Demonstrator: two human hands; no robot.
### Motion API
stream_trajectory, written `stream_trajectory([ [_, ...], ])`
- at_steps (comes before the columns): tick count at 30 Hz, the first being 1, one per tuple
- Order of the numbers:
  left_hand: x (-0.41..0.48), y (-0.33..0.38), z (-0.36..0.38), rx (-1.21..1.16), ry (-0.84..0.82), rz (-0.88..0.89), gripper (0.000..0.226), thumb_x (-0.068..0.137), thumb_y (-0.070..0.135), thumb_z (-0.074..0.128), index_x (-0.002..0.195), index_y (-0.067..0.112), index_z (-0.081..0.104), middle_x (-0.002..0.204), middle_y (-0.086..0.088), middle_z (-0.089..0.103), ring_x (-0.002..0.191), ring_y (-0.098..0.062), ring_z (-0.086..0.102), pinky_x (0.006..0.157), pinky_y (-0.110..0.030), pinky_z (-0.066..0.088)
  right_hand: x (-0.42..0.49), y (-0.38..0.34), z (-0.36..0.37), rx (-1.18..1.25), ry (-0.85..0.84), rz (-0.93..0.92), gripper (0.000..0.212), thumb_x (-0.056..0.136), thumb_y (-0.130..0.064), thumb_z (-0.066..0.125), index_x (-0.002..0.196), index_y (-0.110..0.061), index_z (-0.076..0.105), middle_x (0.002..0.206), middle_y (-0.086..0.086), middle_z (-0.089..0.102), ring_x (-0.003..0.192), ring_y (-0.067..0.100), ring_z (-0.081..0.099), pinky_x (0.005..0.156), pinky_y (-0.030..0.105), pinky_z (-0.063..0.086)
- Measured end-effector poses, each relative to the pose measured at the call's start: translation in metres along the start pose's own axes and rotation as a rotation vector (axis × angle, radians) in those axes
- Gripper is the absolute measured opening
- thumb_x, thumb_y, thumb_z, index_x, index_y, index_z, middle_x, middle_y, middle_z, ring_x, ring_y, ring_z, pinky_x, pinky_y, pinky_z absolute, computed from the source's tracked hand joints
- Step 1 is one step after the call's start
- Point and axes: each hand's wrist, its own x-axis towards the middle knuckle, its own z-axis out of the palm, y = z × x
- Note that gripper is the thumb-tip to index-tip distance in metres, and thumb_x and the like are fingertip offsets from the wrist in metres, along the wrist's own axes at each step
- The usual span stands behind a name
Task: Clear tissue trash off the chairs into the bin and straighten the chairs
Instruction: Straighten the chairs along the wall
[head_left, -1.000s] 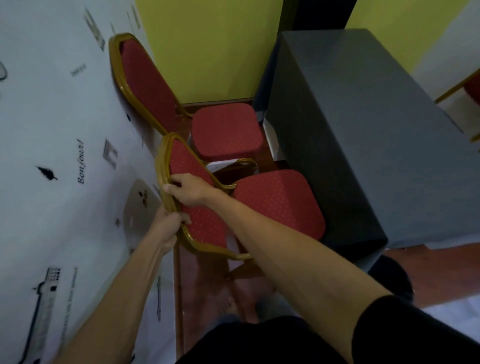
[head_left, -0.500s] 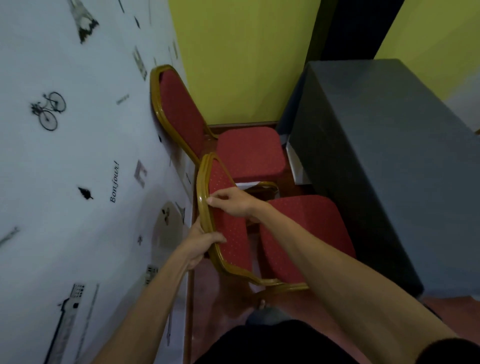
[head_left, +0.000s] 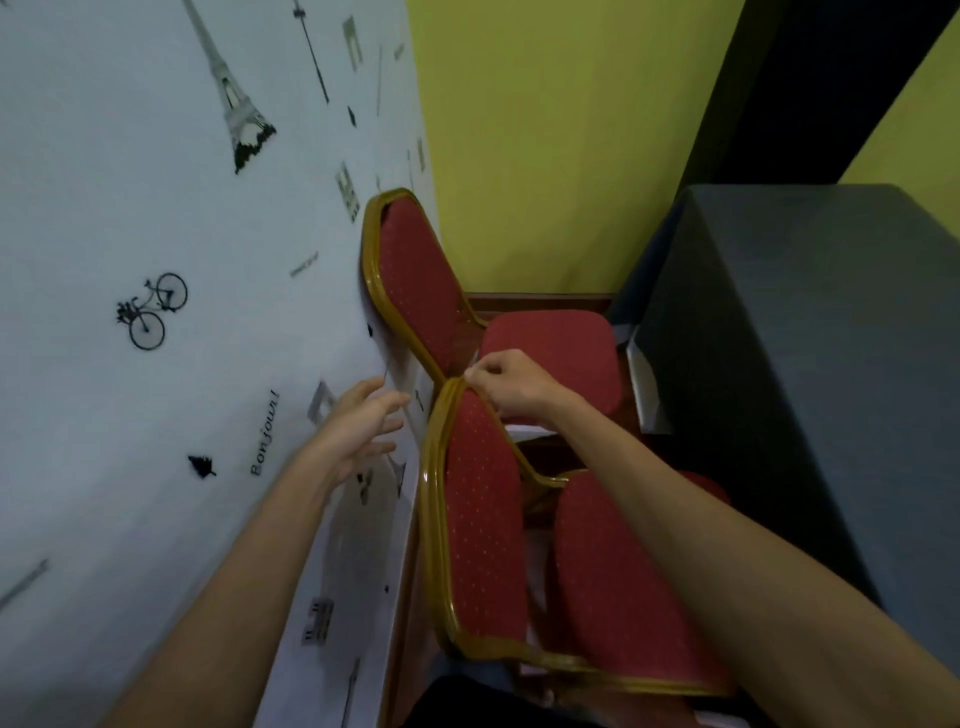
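Two red padded chairs with gold frames stand against the white wall. The near chair is right below me, its back close to the wall. The far chair stands behind it in the corner. My right hand rests on the top of the near chair's backrest, fingers curled on the frame. My left hand hovers between the wall and the backrest, fingers spread, holding nothing. A bit of white shows between the two chairs; I cannot tell what it is. No bin is in view.
A white wall with black Paris prints runs along the left. A yellow wall closes the corner behind the far chair. A table under a dark grey cloth stands close on the right, leaving a narrow gap beside the seats.
My left hand has let go of the near chair's backrest and opened beside the wall. My right hand has slid up to the backrest's top. The view has tilted upward.
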Motion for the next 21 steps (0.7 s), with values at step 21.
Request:
stream_trajectory([
  [21, 0.322, 0.120, -0.018, 0.006, 0.187, -0.170, 0.050, 0.074, 0.006, 0.068, 0.123, 0.011, 0.061, 0.118, -0.010, 0.066, 0.105, -0.030, 0.061, 0.086, -0.051, 0.056, 0.226, -0.002, 0.012, 0.047, 0.065, 0.144, 0.043, 0.100, -0.050, 0.047, 0.115, -0.016, 0.068, 0.110, 0.002, 0.070, 0.100, 0.019, 0.063, 0.085, 0.036, 0.050],
])
